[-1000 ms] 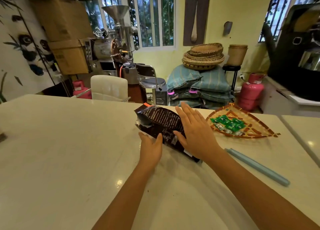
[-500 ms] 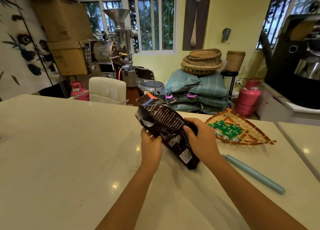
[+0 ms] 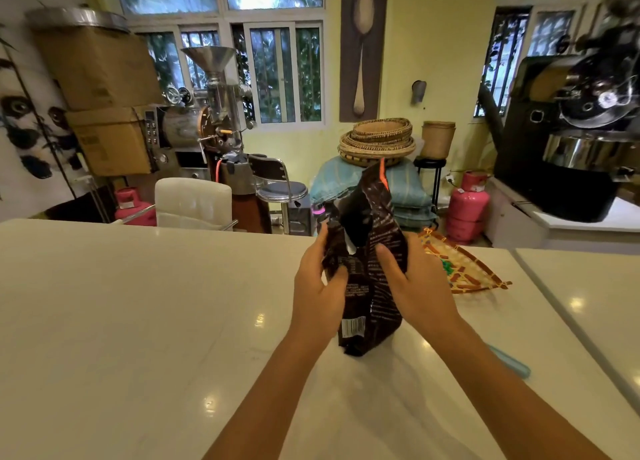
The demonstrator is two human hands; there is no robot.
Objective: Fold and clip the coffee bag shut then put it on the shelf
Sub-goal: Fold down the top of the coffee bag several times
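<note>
A dark brown coffee bag (image 3: 367, 251) with white print and an orange strip at its top stands upright on the white counter (image 3: 138, 321). Its torn top gapes open. My left hand (image 3: 317, 295) grips the bag's left side, thumb on the front. My right hand (image 3: 415, 286) holds the right side, fingers wrapped onto the front. A long light-blue clip (image 3: 510, 362) lies on the counter to the right, mostly hidden behind my right forearm.
A woven triangular tray (image 3: 464, 272) with green packets lies on the counter right of the bag. A gap in the counter runs along the far right. Behind it stand a white chair (image 3: 192, 201), coffee roasters, pink gas cylinders and stacked sacks.
The bag went from lying flat under my hands to tilted up, and now stands upright on the counter with both hands gripping its sides. The view has tilted upward.
</note>
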